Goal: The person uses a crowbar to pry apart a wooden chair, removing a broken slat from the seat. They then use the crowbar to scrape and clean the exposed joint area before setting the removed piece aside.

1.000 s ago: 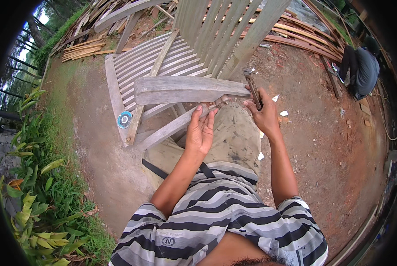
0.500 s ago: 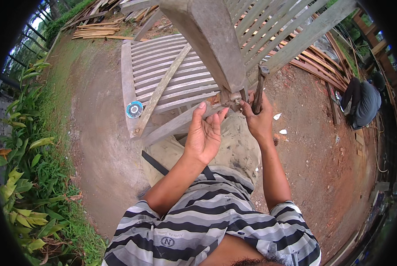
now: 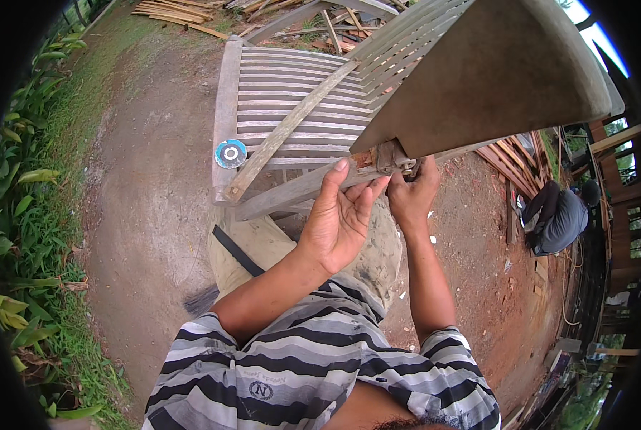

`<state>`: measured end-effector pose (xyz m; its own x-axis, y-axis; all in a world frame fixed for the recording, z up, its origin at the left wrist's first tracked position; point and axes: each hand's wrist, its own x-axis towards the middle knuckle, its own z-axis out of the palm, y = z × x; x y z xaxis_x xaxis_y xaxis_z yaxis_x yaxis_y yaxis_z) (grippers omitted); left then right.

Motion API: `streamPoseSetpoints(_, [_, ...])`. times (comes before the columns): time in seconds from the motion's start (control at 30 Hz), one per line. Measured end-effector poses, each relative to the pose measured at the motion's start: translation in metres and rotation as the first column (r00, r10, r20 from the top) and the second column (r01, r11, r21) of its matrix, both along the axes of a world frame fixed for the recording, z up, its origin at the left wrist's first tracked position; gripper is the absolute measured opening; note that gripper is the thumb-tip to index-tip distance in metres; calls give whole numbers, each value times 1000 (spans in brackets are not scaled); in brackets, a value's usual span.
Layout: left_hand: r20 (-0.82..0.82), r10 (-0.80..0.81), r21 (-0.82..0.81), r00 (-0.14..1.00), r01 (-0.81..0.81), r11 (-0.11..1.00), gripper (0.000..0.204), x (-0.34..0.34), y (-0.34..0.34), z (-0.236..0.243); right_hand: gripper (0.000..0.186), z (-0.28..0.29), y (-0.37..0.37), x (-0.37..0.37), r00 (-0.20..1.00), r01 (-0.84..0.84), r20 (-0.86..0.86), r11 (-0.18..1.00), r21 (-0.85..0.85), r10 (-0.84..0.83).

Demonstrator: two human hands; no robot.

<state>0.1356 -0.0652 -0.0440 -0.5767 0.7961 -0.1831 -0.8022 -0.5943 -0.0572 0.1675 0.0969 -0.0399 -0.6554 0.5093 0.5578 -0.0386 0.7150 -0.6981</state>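
A weathered wooden slatted chair [image 3: 292, 111] lies before me, a loose-looking strip [image 3: 295, 118] slanting across its slats and a blue-rimmed disc [image 3: 230, 153] on its left end. An armrest [image 3: 485, 79] rises large at upper right. My left hand [image 3: 338, 218] is curled at the lower rail [image 3: 277, 201], thumb against it, palm up. My right hand [image 3: 413, 201] is closed beside the joint [image 3: 385, 159], where reddish wood and a small fitting show under the armrest. What the right fingers hold is mostly hidden.
Timber piles [image 3: 174, 16] lie behind the chair and at right [image 3: 510, 161]. A person [image 3: 560, 222] in grey crouches at right. Plants [image 3: 30, 215] and grass line the left. A dark wooden structure [image 3: 614, 201] stands along the right edge.
The armrest has swung up and across to the right, now covering much of the upper view. The dark metal tool in my right hand is now hidden. The view has shifted.
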Motion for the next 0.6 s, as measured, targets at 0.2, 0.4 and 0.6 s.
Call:
streamPoseSetpoints(0.2, [-174, -71, -88, 982, 57, 995, 74, 3, -9, 12, 29, -12, -28, -12, 980, -108, -179, 984, -140, 82])
streamPoseSetpoints(0.4, [-797, -245, -387, 552, -155, 909, 56, 4, -47, 12, 38, -24, -42, -8, 993, 65, -87, 988, -141, -78])
streamPoseSetpoints(0.6, [-892, -359, 198, -276, -951, 238, 78, -25, -39, 36, 42, -2, -71, -3, 993, 68, -73, 961, -268, -91])
